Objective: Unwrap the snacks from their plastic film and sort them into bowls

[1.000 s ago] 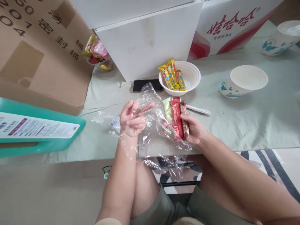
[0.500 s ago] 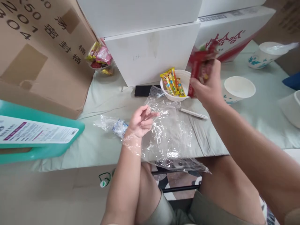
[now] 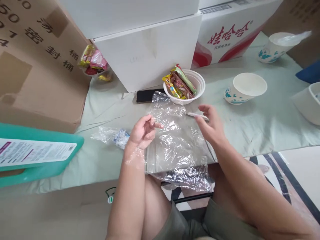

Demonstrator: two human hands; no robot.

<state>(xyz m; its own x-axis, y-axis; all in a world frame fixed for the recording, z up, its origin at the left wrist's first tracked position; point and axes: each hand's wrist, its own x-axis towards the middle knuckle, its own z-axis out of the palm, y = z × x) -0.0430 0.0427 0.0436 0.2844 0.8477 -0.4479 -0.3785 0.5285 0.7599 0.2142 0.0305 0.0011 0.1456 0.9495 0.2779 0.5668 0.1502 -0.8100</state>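
While snacks [image 3: 183, 86] rest in the bowl [image 3: 201, 87], we apparently tend the clear bag [image 3: 172, 143] overhanging the table [image 3: 250, 128]: right hand [image 3: 212, 124] empty, fingers spread; left hand [image 3: 143, 132] curled, grip indeterminable. Next likely calls for pinching it two-handed.

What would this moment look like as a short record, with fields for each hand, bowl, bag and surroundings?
Left hand: fingers half curled, clear plastic bag about its wrist
Right hand: nothing held; partly hides slim white object, contact unclear
White bowl: holds wrapped snacks in yellow, brown and green
Bag: crumpled, spread on pale green cloth, overhanging the front edge
Beside bowl: black phone left, patterned paper cup right
Far left: cardboard box, green jug
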